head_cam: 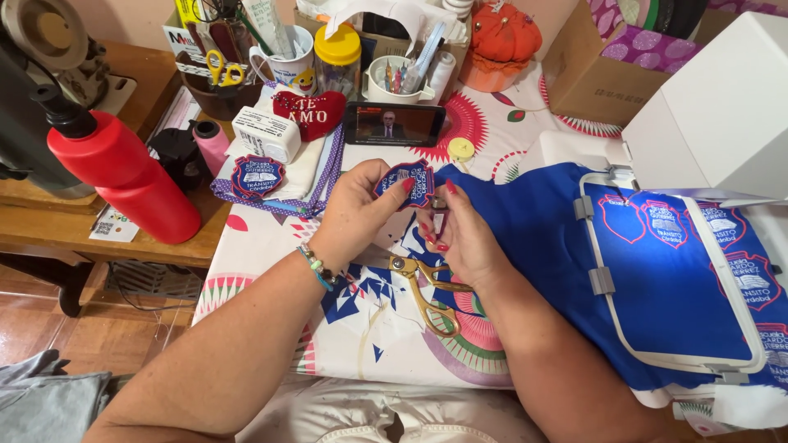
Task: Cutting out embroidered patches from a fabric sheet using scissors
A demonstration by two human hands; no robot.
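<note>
At twelve o'clock a white cup [391, 80] holds pens, and at eleven a brown pot [220, 92] holds yellow scissors [222, 69]; the hoop [666, 279] at three o'clock frames blue cloth [525, 221] with badges, its far corner cut off by the edge. The left hand [357, 215] pinches a blue patch [405, 182] at centre between thumb and fingers. The right hand [461, 238], fingers curled, touches the patch's lower edge, its grip partly hidden, with gold scissors [427, 295] lying under it at six o'clock.
</note>
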